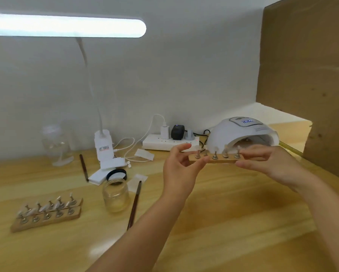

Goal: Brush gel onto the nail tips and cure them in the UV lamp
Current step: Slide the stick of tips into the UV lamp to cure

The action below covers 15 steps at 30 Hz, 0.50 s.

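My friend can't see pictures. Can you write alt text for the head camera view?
Two hands, left and right, hold a wooden strip of nail tips in the air before a white UV lamp. On the table lie two more strips, a jar and a brush.

A pale grey wall (184,75) backs the light wooden table (223,222); right of it stands what looks like brown cardboard panel (305,75).
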Each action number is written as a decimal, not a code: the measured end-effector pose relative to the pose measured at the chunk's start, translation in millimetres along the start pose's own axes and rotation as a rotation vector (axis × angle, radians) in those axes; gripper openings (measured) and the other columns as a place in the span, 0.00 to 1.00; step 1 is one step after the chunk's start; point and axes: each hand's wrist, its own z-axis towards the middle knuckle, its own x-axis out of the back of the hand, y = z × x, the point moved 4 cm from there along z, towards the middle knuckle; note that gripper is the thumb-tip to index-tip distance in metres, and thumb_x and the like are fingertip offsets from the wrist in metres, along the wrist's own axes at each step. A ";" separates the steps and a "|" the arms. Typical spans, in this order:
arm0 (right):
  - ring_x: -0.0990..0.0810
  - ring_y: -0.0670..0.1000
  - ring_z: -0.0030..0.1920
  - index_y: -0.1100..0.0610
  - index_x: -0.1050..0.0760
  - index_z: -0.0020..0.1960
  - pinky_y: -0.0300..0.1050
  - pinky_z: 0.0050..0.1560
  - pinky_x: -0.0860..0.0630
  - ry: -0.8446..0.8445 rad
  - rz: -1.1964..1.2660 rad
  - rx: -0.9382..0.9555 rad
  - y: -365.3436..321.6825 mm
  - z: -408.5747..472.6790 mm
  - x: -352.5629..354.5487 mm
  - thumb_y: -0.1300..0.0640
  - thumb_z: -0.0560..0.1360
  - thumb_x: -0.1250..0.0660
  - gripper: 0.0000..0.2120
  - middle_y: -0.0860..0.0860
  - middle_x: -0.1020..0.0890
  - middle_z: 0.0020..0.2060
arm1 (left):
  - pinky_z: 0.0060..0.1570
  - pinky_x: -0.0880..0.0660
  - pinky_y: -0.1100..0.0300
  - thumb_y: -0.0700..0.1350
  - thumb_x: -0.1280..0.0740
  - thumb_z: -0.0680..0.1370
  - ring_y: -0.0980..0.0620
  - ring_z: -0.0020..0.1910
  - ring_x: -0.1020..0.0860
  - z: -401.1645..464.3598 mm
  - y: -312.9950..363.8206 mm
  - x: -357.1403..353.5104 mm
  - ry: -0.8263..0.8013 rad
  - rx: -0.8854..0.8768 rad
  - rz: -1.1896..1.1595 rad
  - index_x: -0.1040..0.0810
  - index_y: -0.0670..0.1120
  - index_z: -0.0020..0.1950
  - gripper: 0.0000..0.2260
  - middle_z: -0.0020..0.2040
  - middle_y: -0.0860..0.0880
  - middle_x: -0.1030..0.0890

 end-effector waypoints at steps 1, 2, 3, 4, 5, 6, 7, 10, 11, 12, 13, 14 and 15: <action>0.26 0.34 0.43 0.42 0.22 0.38 0.34 0.47 0.34 0.042 0.003 -0.015 7.4 0.9 8.5 0.50 0.58 0.25 0.11 0.33 0.24 0.42 | 0.35 0.30 0.75 0.46 0.26 0.68 0.62 0.47 0.25 5.3 -6.1 -11.7 -0.019 0.048 -0.010 0.29 0.55 0.53 0.18 0.46 0.59 0.24; 0.27 0.35 0.44 0.43 0.22 0.38 0.37 0.50 0.36 0.081 0.003 -0.030 14.4 1.7 16.7 0.52 0.59 0.25 0.10 0.35 0.24 0.43 | 0.38 0.30 0.74 0.46 0.26 0.69 0.62 0.48 0.25 10.5 -12.6 -22.9 -0.051 0.103 -0.029 0.28 0.54 0.53 0.17 0.47 0.58 0.24; 0.28 0.35 0.44 0.44 0.22 0.39 0.38 0.52 0.37 0.114 0.000 -0.043 21.4 2.6 24.5 0.55 0.61 0.24 0.10 0.36 0.24 0.43 | 0.42 0.28 0.72 0.45 0.27 0.70 0.60 0.49 0.23 15.8 -19.1 -33.7 -0.097 0.165 -0.075 0.27 0.52 0.54 0.15 0.49 0.55 0.22; 0.28 0.35 0.44 0.46 0.22 0.39 0.36 0.51 0.36 0.144 -0.001 -0.057 27.9 3.4 32.0 0.57 0.62 0.24 0.10 0.38 0.23 0.44 | 0.45 0.26 0.68 0.42 0.29 0.71 0.56 0.50 0.21 20.7 -24.3 -43.9 -0.153 0.234 -0.152 0.25 0.50 0.54 0.14 0.51 0.51 0.20; 0.28 0.35 0.44 0.47 0.21 0.40 0.33 0.48 0.35 0.168 -0.004 -0.071 33.8 4.3 39.3 0.58 0.63 0.24 0.10 0.39 0.23 0.44 | 0.46 0.24 0.66 0.39 0.30 0.72 0.53 0.49 0.20 24.8 -27.5 -53.5 -0.211 0.296 -0.246 0.24 0.47 0.54 0.12 0.51 0.47 0.19; 0.27 0.35 0.43 0.49 0.21 0.42 0.28 0.44 0.35 0.185 -0.011 -0.083 39.0 5.2 45.9 0.59 0.63 0.24 0.11 0.39 0.23 0.43 | 0.45 0.23 0.65 0.37 0.32 0.73 0.52 0.48 0.19 28.8 -29.6 -61.6 -0.261 0.338 -0.324 0.24 0.45 0.54 0.10 0.49 0.45 0.18; 0.28 0.34 0.42 0.50 0.21 0.44 0.23 0.40 0.34 0.197 -0.021 -0.094 44.4 6.0 51.5 0.60 0.64 0.25 0.12 0.39 0.23 0.43 | 0.44 0.22 0.66 0.35 0.33 0.74 0.52 0.47 0.18 32.7 -31.8 -68.2 -0.296 0.359 -0.355 0.23 0.43 0.54 0.10 0.48 0.44 0.17; 0.28 0.36 0.41 0.51 0.22 0.51 0.18 0.34 0.35 0.227 -0.034 -0.105 58.2 9.0 59.9 0.61 0.66 0.26 0.16 0.41 0.23 0.42 | 0.42 0.22 0.67 0.34 0.34 0.74 0.53 0.45 0.18 43.3 -39.3 -80.4 -0.335 0.350 -0.340 0.23 0.40 0.55 0.10 0.46 0.45 0.16; 0.27 0.37 0.41 0.51 0.23 0.52 0.18 0.33 0.35 0.226 -0.032 -0.109 62.2 11.2 59.8 0.61 0.66 0.26 0.16 0.43 0.22 0.42 | 0.42 0.22 0.66 0.34 0.34 0.74 0.53 0.44 0.18 45.7 -42.2 -81.9 -0.330 0.347 -0.336 0.23 0.41 0.54 0.10 0.45 0.46 0.16; 0.27 0.37 0.41 0.50 0.23 0.52 0.19 0.33 0.34 0.215 -0.028 -0.118 65.1 14.3 58.9 0.60 0.66 0.26 0.16 0.43 0.22 0.41 | 0.43 0.22 0.66 0.35 0.34 0.74 0.53 0.44 0.18 47.9 -45.3 -82.5 -0.321 0.350 -0.325 0.22 0.41 0.54 0.10 0.44 0.47 0.16; 0.27 0.37 0.41 0.49 0.23 0.51 0.20 0.32 0.34 0.189 -0.031 -0.132 67.3 18.3 58.4 0.59 0.66 0.26 0.15 0.43 0.22 0.41 | 0.43 0.22 0.66 0.35 0.33 0.74 0.54 0.44 0.18 50.1 -47.9 -81.7 -0.307 0.353 -0.307 0.22 0.42 0.53 0.09 0.44 0.48 0.16; 0.27 0.37 0.42 0.48 0.23 0.50 0.21 0.33 0.33 0.144 -0.040 -0.153 68.2 22.8 58.1 0.58 0.67 0.26 0.14 0.42 0.22 0.42 | 0.42 0.22 0.67 0.36 0.33 0.73 0.54 0.44 0.18 52.0 -50.4 -79.7 -0.287 0.351 -0.293 0.22 0.43 0.52 0.08 0.43 0.48 0.16; 0.27 0.37 0.43 0.46 0.24 0.50 0.23 0.34 0.32 0.080 -0.057 -0.175 68.6 28.5 58.8 0.57 0.68 0.27 0.13 0.42 0.22 0.43 | 0.42 0.22 0.67 0.36 0.33 0.73 0.54 0.44 0.18 53.8 -52.3 -77.6 -0.267 0.344 -0.292 0.22 0.44 0.51 0.08 0.44 0.48 0.16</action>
